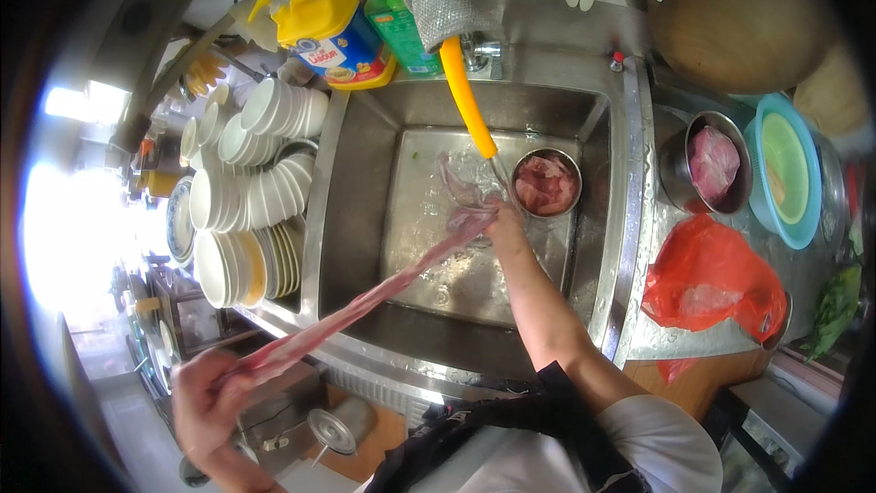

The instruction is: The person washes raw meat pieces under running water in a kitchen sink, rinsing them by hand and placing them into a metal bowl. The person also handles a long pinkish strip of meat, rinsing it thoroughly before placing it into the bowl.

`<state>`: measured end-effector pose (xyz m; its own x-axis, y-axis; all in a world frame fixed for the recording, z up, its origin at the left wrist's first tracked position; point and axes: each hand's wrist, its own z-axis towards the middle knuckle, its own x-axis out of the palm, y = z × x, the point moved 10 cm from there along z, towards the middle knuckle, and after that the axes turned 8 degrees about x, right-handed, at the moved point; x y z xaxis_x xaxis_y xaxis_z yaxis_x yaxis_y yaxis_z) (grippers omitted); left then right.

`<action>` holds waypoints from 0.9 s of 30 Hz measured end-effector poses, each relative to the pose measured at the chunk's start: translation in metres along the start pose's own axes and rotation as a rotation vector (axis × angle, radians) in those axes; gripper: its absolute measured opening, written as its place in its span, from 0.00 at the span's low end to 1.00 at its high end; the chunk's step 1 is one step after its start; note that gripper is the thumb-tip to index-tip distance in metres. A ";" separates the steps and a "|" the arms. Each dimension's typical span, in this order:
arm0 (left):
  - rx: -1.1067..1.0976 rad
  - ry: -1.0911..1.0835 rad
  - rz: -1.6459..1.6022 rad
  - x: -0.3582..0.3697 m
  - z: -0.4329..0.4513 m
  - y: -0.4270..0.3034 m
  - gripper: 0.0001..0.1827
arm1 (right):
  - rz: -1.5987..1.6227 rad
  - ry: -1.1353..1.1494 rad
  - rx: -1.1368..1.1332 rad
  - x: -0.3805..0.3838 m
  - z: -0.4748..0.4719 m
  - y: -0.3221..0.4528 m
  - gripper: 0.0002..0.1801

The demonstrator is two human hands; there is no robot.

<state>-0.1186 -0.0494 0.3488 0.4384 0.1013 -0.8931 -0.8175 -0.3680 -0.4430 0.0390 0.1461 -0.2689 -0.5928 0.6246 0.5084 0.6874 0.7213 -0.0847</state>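
Note:
A long, pinkish strip of raw meat or gut (pixel 363 301) stretches taut and slanting across the steel sink (pixel 356 219). My left hand (pixel 209 400) grips its near end, out beyond the sink's front left corner. Over the basin, my right hand (pixel 505 219) is closed around the other part, from which pale, loose folds hang toward the sink floor. Just above that hand, water runs from a yellow hose (pixel 469 99) on the tap. Beside it in the sink stands a round steel bowl (pixel 547 181) with pieces of raw meat in it.
White bowls (pixel 274 106) are stacked left of the sink. A yellow-and-blue jug (pixel 335 34) and a green pump bottle (pixel 404 31) line the back rim. On the right counter are a steel pot (pixel 671 171) holding meat, a blue basin (pixel 770 212) and a red plastic bag (pixel 712 274).

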 end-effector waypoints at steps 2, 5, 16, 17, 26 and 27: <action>-0.029 -0.098 -0.001 -0.046 -0.017 -0.005 0.24 | -0.006 0.088 -0.071 -0.001 -0.005 0.019 0.14; -0.017 -0.287 -0.003 -0.097 -0.026 -0.017 0.23 | -0.010 -0.082 -0.033 -0.019 -0.027 0.027 0.12; -0.061 0.192 -0.753 0.157 0.088 0.002 0.12 | -0.742 0.289 -0.242 0.122 -0.225 0.003 0.11; -0.105 0.265 -0.682 0.195 0.096 0.010 0.13 | -0.836 0.341 -0.240 0.137 -0.244 -0.004 0.12; 0.258 -0.110 -0.491 0.266 0.138 -0.019 0.16 | -1.325 0.673 -0.067 0.233 -0.356 -0.016 0.19; 0.403 -0.306 -0.553 0.244 0.139 -0.037 0.14 | -1.352 0.663 -0.074 0.236 -0.363 -0.016 0.19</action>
<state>-0.0334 0.1172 0.1364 0.7495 0.4477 -0.4876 -0.6076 0.1727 -0.7753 0.0402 0.1731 0.1638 -0.5008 -0.7385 0.4514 -0.1749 0.5972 0.7828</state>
